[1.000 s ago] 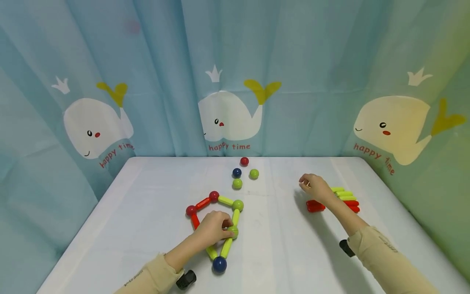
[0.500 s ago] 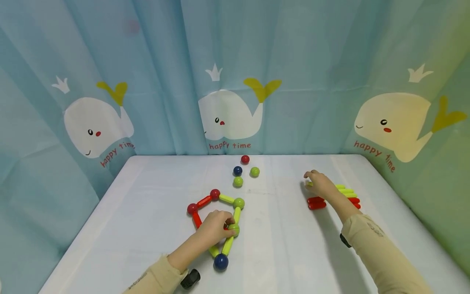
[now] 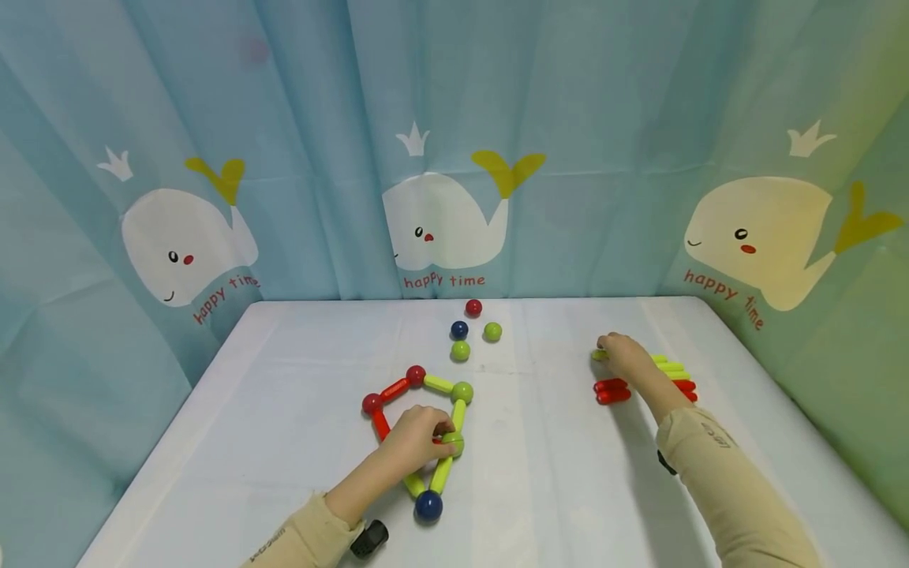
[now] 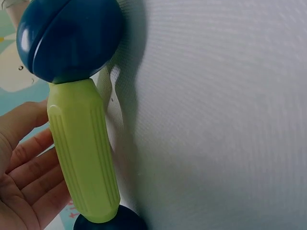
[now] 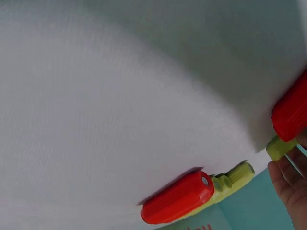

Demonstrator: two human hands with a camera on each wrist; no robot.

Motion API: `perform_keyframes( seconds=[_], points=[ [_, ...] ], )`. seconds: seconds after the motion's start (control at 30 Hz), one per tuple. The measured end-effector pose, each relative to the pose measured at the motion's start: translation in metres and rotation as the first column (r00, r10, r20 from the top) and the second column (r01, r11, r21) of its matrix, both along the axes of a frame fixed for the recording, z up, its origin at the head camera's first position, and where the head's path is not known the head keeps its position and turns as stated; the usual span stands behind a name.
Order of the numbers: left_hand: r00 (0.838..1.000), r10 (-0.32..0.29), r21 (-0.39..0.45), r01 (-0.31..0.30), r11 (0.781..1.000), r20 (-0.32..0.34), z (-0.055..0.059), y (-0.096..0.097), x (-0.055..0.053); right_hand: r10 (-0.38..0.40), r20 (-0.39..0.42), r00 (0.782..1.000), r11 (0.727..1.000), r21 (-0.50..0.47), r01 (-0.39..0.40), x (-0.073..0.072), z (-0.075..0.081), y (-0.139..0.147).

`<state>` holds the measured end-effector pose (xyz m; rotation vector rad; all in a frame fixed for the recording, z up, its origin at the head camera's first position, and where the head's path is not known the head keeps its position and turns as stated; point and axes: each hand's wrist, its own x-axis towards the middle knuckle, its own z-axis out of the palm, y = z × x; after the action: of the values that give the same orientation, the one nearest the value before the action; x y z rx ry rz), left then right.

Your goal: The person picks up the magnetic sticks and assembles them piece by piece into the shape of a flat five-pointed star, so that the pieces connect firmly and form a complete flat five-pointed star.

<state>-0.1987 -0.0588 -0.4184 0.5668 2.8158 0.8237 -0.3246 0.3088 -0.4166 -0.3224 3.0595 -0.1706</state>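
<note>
My left hand [image 3: 419, 438] holds a green ball [image 3: 455, 446] on the right side of a ring of magnetic balls and sticks, thumb and fingertips on it. The ring also has red balls [image 3: 372, 403], another green ball [image 3: 462, 392] and a blue ball [image 3: 428, 506], joined by red and yellow-green sticks. In the left wrist view, a yellow-green stick [image 4: 81, 148] with a blue ball [image 4: 72, 38] stands before the hand. My right hand [image 3: 626, 361] pinches a yellow-green stick [image 3: 600, 355] at the far-left end of the stick pile; its tip [image 5: 277, 147] shows at the fingertips.
Beneath and beside my right forearm lie red sticks [image 3: 612, 392] and yellow-green sticks [image 3: 671, 368]. Loose balls sit at the back middle: a red ball [image 3: 473, 308], a blue ball [image 3: 459, 330] and two green ones. A whale-print curtain [image 3: 604, 158] hangs behind the white table [image 3: 525, 489].
My right hand has moved slightly right and down onto the yellow-green sticks, and its fingers have closed on one. The left hand stays at the green ball.
</note>
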Motion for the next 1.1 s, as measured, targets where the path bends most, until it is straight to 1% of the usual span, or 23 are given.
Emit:
perform_keyframes(
  seconds=[0.13,0.23,0.3,0.4,0.47,0.53,0.63,0.8,0.87,0.97,1.03,1.1],
  points=[
    [1.0,-0.001,0.014,0.001,1.0,0.01,0.001,0.001,0.0,-0.022,0.004,1.0,1.0,-0.022,0.022,0.002,-0.003,0.001],
    [1.0,-0.002,0.012,0.002,1.0,0.004,0.001,0.002,0.0,-0.01,-0.041,0.999,0.999,-0.044,0.008,0.005,-0.004,0.002],
    [1.0,-0.001,0.011,0.001,1.0,0.003,0.001,0.002,0.0,0.022,-0.101,0.995,0.998,-0.06,-0.028,0.007,-0.005,0.002],
    [1.0,0.004,0.012,-0.004,1.0,0.011,0.001,0.003,0.001,0.072,-0.188,0.98,0.992,-0.089,-0.09,0.011,-0.007,0.002],
    [1.0,0.008,0.017,-0.008,1.0,0.017,0.001,0.003,0.002,0.09,-0.22,0.971,0.986,-0.116,-0.118,0.013,-0.007,-0.001],
    [1.0,0.008,0.021,-0.009,1.0,0.015,0.001,0.002,0.003,0.097,-0.23,0.968,0.979,-0.153,-0.134,0.015,-0.006,-0.005],
    [1.0,0.005,0.024,-0.006,1.0,0.009,0.001,0.002,0.003,0.107,-0.249,0.963,0.964,-0.211,-0.162,0.018,-0.006,-0.014],
    [1.0,0.012,0.029,-0.012,1.0,0.003,0.0,0.001,0.002,0.133,-0.315,0.94,0.931,-0.286,-0.227,0.025,-0.004,-0.031],
    [1.0,0.014,0.033,-0.014,0.999,0.005,0.001,0.001,0.001,0.132,-0.319,0.938,0.92,-0.314,-0.236,0.029,-0.004,-0.038],
    [1.0,0.016,0.034,-0.017,0.999,0.013,0.0,0.0,0.002,0.139,-0.296,0.945,0.902,-0.357,-0.244,0.035,-0.005,-0.049],
    [0.999,0.024,0.036,-0.025,0.999,0.022,0.0,0.0,0.003,0.152,-0.282,0.948,0.887,-0.384,-0.256,0.038,-0.007,-0.056],
    [0.999,0.028,0.04,-0.029,0.999,0.022,-0.001,0.0,0.004,0.168,-0.28,0.945,0.878,-0.393,-0.273,0.041,-0.008,-0.063]
  ],
)
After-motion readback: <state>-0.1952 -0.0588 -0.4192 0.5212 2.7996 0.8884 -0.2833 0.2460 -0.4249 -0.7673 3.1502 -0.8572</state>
